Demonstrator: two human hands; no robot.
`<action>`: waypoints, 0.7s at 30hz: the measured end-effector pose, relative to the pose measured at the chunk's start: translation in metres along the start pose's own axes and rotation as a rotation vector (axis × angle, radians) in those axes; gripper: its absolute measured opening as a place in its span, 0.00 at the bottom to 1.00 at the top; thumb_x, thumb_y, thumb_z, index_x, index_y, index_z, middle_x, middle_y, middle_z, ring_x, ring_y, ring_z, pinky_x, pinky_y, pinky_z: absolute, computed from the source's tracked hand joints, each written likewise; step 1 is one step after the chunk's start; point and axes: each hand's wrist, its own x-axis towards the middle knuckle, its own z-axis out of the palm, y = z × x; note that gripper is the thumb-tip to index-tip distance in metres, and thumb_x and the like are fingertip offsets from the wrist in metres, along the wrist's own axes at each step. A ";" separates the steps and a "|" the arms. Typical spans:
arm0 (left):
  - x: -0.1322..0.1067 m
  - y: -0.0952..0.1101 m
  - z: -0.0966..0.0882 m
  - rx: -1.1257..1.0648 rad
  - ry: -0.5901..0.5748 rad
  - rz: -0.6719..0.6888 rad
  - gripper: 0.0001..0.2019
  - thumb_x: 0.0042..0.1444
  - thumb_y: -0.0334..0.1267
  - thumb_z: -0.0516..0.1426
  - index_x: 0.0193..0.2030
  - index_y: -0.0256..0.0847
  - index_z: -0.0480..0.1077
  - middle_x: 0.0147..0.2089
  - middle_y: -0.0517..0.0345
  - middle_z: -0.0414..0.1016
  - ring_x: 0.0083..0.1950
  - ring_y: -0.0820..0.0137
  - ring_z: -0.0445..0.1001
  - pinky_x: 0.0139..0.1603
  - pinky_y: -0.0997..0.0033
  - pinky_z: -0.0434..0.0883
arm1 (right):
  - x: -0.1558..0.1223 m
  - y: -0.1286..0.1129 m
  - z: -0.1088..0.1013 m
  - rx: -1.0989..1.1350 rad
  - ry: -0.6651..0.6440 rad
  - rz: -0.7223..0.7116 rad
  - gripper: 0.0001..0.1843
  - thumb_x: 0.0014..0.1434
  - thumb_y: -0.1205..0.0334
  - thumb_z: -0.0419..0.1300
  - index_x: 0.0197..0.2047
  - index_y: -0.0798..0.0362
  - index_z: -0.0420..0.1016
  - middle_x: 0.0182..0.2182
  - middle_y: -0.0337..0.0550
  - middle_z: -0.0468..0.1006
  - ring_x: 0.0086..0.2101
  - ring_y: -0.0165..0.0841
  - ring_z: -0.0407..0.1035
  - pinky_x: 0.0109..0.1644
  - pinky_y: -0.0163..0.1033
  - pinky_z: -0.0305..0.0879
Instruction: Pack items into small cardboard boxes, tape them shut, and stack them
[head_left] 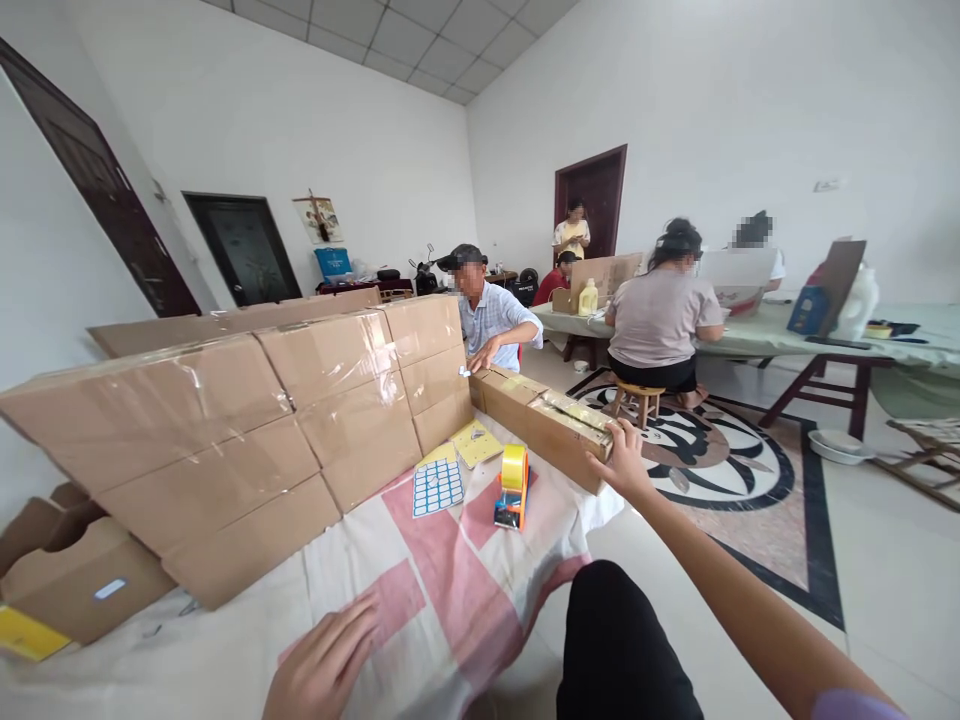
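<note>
My right hand (626,462) grips the near end of a long, low row of cardboard boxes (551,428), with fingers over the top edge and thumb against the side. Flat on the pink-and-white cloth (442,560) lies my left hand (324,662), fingers stretched out and nothing held. Between the row and a tall stack of taped cardboard boxes (360,395) stands an orange tape dispenser (513,490) with a yellow roll. Next to it are a sheet of blue-edged labels (438,487) and a yellow card (477,444) with small bits on it.
Across the table a person in a cap (491,318) touches the far end of the row. Open cardboard boxes (90,575) sit at left. Beyond the floor pattern, several people are around a green-covered table (757,345); one sits on a wooden stool (637,395).
</note>
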 end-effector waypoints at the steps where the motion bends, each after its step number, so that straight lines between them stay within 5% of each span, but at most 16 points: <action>1: 0.002 0.001 0.000 -0.005 0.004 -0.007 0.13 0.67 0.34 0.52 0.46 0.49 0.79 0.51 0.60 0.83 0.47 0.66 0.83 0.46 0.70 0.81 | 0.005 -0.003 0.003 -0.004 -0.024 0.008 0.41 0.58 0.41 0.57 0.66 0.56 0.55 0.66 0.64 0.50 0.66 0.59 0.48 0.68 0.61 0.54; 7: 0.008 0.003 -0.001 -0.015 0.028 -0.064 0.12 0.67 0.35 0.52 0.44 0.47 0.78 0.49 0.60 0.84 0.44 0.68 0.83 0.44 0.72 0.80 | 0.037 -0.034 0.023 -0.120 -0.272 0.090 0.45 0.61 0.41 0.57 0.70 0.61 0.48 0.71 0.66 0.42 0.70 0.58 0.43 0.71 0.56 0.51; 11: 0.005 0.000 0.003 0.009 0.051 -0.067 0.12 0.68 0.37 0.52 0.43 0.46 0.78 0.48 0.58 0.84 0.43 0.68 0.82 0.46 0.72 0.79 | 0.062 -0.052 0.034 -0.167 -0.447 0.116 0.49 0.61 0.42 0.60 0.73 0.59 0.45 0.73 0.68 0.34 0.63 0.58 0.61 0.63 0.53 0.62; 14: 0.001 -0.005 0.005 0.038 0.083 -0.036 0.12 0.69 0.39 0.52 0.44 0.46 0.78 0.49 0.58 0.84 0.43 0.68 0.82 0.46 0.73 0.78 | 0.080 -0.060 0.044 -0.171 -0.520 0.132 0.53 0.57 0.43 0.65 0.75 0.57 0.45 0.74 0.70 0.33 0.55 0.56 0.72 0.57 0.53 0.66; 21: -0.008 -0.026 -0.003 0.112 0.123 0.089 0.15 0.70 0.38 0.49 0.45 0.48 0.79 0.47 0.61 0.85 0.42 0.72 0.83 0.46 0.79 0.78 | 0.100 -0.070 0.072 -0.112 -0.541 0.154 0.56 0.57 0.50 0.68 0.77 0.54 0.40 0.74 0.70 0.25 0.59 0.59 0.69 0.61 0.52 0.63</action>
